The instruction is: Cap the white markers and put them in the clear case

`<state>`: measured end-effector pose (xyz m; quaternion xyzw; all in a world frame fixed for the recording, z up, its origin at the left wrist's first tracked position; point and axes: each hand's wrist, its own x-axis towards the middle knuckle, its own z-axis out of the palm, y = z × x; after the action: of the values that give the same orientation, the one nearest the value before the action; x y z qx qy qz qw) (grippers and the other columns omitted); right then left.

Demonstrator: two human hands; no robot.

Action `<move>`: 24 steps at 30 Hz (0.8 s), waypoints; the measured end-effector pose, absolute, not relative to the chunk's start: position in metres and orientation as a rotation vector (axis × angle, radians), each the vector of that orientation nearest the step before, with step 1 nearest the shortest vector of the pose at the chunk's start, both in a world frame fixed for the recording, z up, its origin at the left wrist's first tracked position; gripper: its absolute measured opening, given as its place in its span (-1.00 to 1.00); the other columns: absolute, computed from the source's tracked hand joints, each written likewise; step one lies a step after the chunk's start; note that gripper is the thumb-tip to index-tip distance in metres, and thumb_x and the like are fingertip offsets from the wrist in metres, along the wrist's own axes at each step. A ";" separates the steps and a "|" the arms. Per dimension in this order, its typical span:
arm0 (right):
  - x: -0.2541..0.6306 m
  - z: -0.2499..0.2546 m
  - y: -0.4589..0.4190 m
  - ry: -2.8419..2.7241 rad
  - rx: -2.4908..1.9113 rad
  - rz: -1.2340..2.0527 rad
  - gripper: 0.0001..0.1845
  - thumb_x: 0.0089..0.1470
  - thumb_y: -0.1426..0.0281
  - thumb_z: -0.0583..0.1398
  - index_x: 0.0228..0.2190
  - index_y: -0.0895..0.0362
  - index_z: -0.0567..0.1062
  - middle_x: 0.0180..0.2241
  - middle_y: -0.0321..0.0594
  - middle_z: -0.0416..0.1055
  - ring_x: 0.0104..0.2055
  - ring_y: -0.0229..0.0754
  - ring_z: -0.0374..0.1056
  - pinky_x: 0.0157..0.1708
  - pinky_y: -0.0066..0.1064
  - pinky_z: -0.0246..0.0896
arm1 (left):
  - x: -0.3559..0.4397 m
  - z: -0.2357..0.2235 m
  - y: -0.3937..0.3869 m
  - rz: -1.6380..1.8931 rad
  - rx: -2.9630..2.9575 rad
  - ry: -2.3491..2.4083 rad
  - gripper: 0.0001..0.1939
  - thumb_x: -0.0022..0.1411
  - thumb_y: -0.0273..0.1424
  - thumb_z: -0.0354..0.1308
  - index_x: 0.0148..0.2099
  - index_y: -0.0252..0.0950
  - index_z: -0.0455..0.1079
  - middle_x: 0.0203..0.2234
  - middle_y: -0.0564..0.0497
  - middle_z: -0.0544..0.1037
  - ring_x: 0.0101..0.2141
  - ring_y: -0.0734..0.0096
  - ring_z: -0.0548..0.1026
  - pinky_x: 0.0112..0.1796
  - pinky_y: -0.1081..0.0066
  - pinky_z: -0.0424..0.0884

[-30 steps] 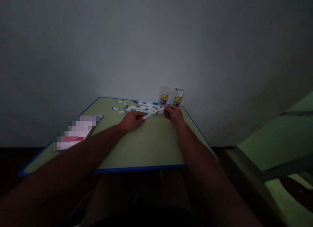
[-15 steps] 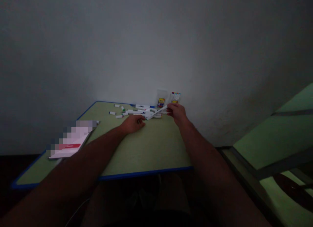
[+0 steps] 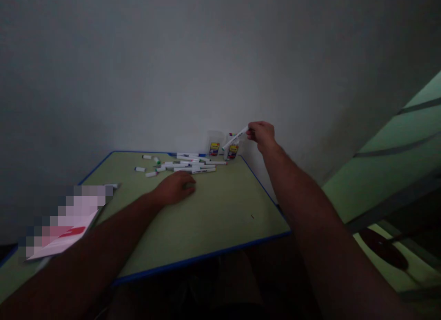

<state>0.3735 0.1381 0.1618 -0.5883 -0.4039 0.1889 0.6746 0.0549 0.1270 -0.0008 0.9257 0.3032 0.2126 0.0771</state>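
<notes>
My right hand [image 3: 263,134] is raised at the table's back right, its fingers pinching one end of a white marker [image 3: 235,138]. The marker slants down to the left, its green-tipped lower end in front of or over the right clear container [image 3: 233,151]; I cannot tell whether it touches. Several colourful tips show at that container's top. My left hand [image 3: 176,187] rests on the table with thumb and fingers apart, holding nothing. Just beyond its fingers lies a loose pile of white markers [image 3: 193,165]. Several short white caps [image 3: 140,169] lie left of the pile.
A second clear container [image 3: 214,145] with a yellow label stands left of the first, against the wall. A partly blurred pink and white sheet or booklet [image 3: 74,219] lies at the table's left. The table [image 3: 213,219] has a blue edge. A small dark sliver [image 3: 252,216] lies front right.
My right hand has lifted the marker from over the pile and carried it up and right towards the containers. My left hand has drawn back slightly from the markers. The view has shifted.
</notes>
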 end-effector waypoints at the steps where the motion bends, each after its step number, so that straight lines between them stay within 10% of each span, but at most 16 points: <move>1: 0.377 0.168 0.140 -0.912 -1.329 0.391 -0.91 -0.07 0.58 0.24 -0.49 0.19 0.42 -0.59 -0.30 0.38 -0.59 -0.32 0.35 -0.65 -0.53 0.31 | 0.054 -0.001 0.128 0.629 2.776 0.892 -0.63 0.28 -0.18 0.05 -0.05 -0.29 0.53 -0.10 -0.14 0.59 -0.02 0.14 0.47 0.05 0.20 0.32; 24: 0.425 0.202 0.204 -1.018 -1.573 -0.044 -0.90 -0.12 0.61 0.22 -0.47 0.22 0.48 -0.57 -0.24 0.38 -0.57 -0.28 0.34 -0.57 -0.41 0.37 | 0.054 -0.002 0.129 0.629 2.751 0.831 -0.70 0.30 -0.24 0.06 -0.11 -0.27 0.53 -0.15 -0.11 0.59 -0.07 0.16 0.47 0.01 0.19 0.34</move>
<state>0.4250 0.2037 0.2016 -0.6763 -0.4378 -0.0190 0.5921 0.0538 0.1295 -0.0019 0.9305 0.2812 0.2127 0.0995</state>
